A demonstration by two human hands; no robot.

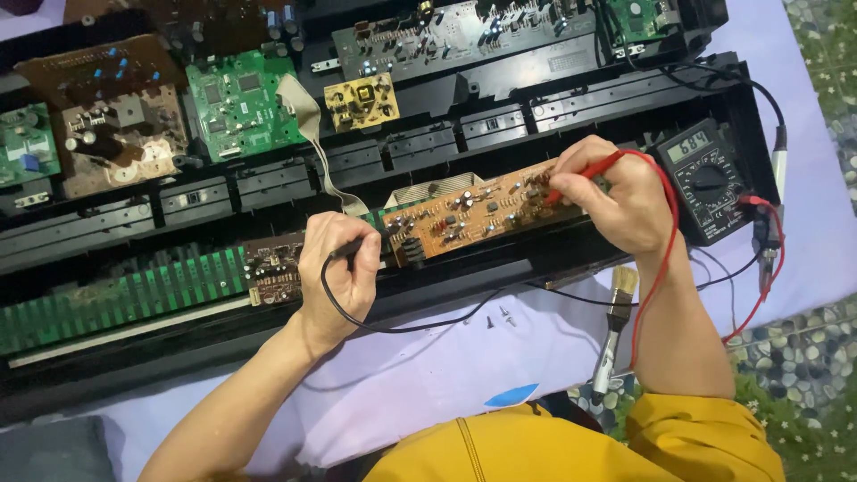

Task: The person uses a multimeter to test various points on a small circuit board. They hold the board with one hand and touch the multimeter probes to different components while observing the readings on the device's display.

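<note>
Nearest you, a wooden-handled paintbrush [614,330] lies on the lilac cloth [428,375]. Your left hand [339,272] pinches the black probe [350,248] and your right hand [625,198] pinches the red probe [585,176], both tips on the long orange circuit board [482,212]. You seem mid-measurement; steady contact matters next. Far right, the black multimeter [705,178] shows a reading.

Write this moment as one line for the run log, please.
left hand: holds black probe | right hand: holds red probe on orange circuit board | multimeter: right of board
</note>
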